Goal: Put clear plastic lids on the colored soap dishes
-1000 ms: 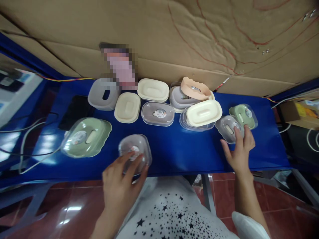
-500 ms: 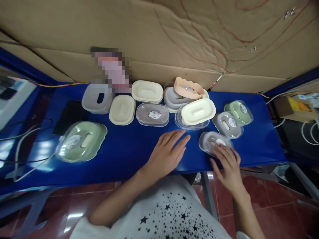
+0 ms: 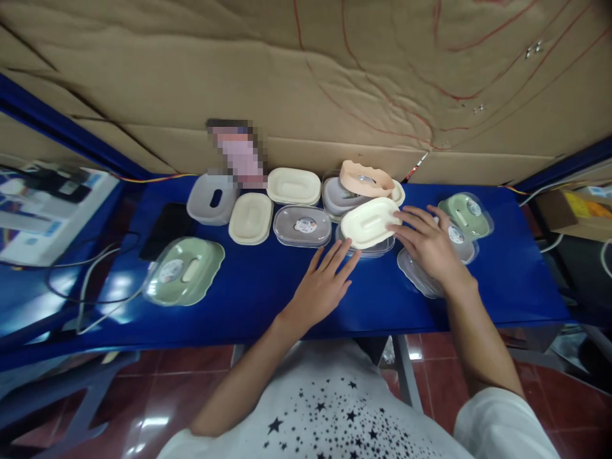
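My left hand (image 3: 324, 280) lies flat and open on the blue table (image 3: 268, 299), its fingertips close to the front edge of a cream soap box (image 3: 368, 222) that rests on a clear lid. My right hand (image 3: 427, 241) is open with fingers spread, reaching to the right end of that cream box; it covers part of a grey clear-lidded box (image 3: 458, 237) and a clear-lidded box (image 3: 417, 275) below the wrist. A small green box (image 3: 466, 215) sits just right of this hand.
A row of soap boxes lines the cardboard wall: a grey one (image 3: 211, 199), two cream ones (image 3: 251, 218), a clear-lidded grey one (image 3: 302, 225), a peach ring (image 3: 366, 178). A large green box (image 3: 184, 271), a dark phone (image 3: 165, 229) and cables (image 3: 90, 287) lie at the left.
My right hand left the clear-lidded box near the front edge and moved up toward the cream box. My left hand stayed flat on the table, now nearer that box.
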Demonstrator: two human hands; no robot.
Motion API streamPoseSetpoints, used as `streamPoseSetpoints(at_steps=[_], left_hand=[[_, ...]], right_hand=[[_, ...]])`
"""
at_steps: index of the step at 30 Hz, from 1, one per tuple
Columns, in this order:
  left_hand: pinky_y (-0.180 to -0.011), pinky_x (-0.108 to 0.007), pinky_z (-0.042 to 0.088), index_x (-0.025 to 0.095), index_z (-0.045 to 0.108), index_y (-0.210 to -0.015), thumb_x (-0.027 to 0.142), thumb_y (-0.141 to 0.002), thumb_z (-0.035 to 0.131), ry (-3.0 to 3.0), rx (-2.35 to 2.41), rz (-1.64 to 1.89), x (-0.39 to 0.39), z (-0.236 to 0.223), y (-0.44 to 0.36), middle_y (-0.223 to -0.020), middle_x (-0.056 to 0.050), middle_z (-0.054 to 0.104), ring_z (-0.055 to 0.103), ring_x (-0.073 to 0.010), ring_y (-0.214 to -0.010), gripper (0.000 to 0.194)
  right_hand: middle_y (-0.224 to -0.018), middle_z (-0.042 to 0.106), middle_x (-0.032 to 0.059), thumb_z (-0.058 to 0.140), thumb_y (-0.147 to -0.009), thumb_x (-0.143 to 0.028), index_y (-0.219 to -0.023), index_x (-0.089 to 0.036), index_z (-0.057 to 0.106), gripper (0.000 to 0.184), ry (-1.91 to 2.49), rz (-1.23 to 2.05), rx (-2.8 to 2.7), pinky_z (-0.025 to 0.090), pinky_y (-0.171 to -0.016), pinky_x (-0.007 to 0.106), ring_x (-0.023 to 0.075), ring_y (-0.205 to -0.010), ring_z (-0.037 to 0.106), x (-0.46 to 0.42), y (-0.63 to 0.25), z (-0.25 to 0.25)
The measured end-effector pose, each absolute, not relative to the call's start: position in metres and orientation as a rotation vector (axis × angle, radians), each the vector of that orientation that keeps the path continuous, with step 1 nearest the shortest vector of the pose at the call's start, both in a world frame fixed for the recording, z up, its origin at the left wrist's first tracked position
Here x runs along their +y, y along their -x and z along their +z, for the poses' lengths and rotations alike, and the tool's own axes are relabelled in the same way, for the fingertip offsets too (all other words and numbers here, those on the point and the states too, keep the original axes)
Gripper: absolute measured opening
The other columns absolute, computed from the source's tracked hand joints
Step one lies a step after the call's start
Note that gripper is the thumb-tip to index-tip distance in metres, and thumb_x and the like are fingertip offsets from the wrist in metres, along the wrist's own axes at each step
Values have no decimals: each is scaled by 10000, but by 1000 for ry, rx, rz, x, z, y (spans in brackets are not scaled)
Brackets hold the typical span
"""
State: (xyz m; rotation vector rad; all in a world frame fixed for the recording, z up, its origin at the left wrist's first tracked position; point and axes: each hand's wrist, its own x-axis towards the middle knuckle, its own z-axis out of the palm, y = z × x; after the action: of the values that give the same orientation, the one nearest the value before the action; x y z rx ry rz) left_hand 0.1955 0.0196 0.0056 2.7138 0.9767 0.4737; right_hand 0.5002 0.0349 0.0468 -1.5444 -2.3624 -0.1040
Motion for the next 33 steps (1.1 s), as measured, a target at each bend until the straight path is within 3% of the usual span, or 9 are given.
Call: streamPoseSetpoints(at_steps=[5,9,12,16,21,24,26,29,33], left_hand=[[-1246,-601,469,341,141,-1733,306,-1064,630,-2564,1029,819,9,15,-179,-1780,-184,242,339,-381,-1635,829],[-1188,-559,538,416,242,-1695,354,-1024,702,-2425,1249,1152,-2,27,-125,-1715,-111,363,473,-348,-1544,815],[-1223,-613,478,362,376,-1648,286,-990,746,-2335,1710,1073,-6,26,-64,-1640,-129,468,488,-365,-1523,759],[-1246,-685,397,287,475,-1609,307,-1002,727,-2303,2093,946,-10,17,-4,-1655,-190,455,439,-433,-1553,658],[-1227,-569,458,247,493,-1579,293,-1056,623,-2383,1906,896,10,10,-26,-1600,-180,543,531,-359,-1497,541],[-1209,-582,454,161,489,-1568,362,-1067,591,-2484,1817,689,43,3,-56,-1628,-223,520,511,-399,-1507,549],[-1190,-608,446,140,550,-1506,365,-1075,561,-2499,1810,552,61,-3,-67,-1549,-216,604,561,-413,-1449,486],[-1095,-554,505,138,649,-1351,342,-1078,546,-2468,1826,499,64,-11,-71,-1369,-182,717,666,-385,-1284,355],[-1011,-499,537,159,687,-1209,334,-1082,539,-2442,1892,549,37,-10,-62,-1272,-161,736,697,-358,-1182,262]], right_hand=[[-1263,787,69,622,-1093,-303,-1299,-248,727,238,1439,-197,-2269,400,-1216,559,299,-1349,655,9,-486,67],[-1263,796,32,636,-1061,-200,-1331,-295,694,292,1284,-21,-2453,391,-1230,597,276,-1271,694,-49,-431,53],[-1238,803,33,533,-1062,-84,-1297,-271,705,346,1080,156,-2622,432,-1219,565,234,-1261,693,-75,-391,27],[-1221,795,93,529,-1030,-29,-1302,-182,702,356,1033,244,-2639,480,-1177,555,259,-1271,687,-67,-368,3],[-1376,747,90,600,-1078,-170,-1380,-197,662,309,1127,231,-2516,419,-1225,550,261,-1354,643,-40,-359,5],[-1413,735,64,569,-1108,-220,-1384,-241,654,290,1175,254,-2480,403,-1239,532,243,-1389,620,-41,-348,7],[-1454,712,63,558,-1113,-234,-1382,-244,654,285,1223,290,-2462,397,-1240,544,251,-1422,598,-48,-343,4],[-1497,685,65,555,-1115,-247,-1448,-248,619,339,1316,353,-2399,411,-1224,552,256,-1441,587,-64,-344,-6],[-1517,672,74,565,-1107,-238,-1515,-252,567,409,1361,380,-2288,436,-1206,524,253,-1464,574,-79,-358,-17]])
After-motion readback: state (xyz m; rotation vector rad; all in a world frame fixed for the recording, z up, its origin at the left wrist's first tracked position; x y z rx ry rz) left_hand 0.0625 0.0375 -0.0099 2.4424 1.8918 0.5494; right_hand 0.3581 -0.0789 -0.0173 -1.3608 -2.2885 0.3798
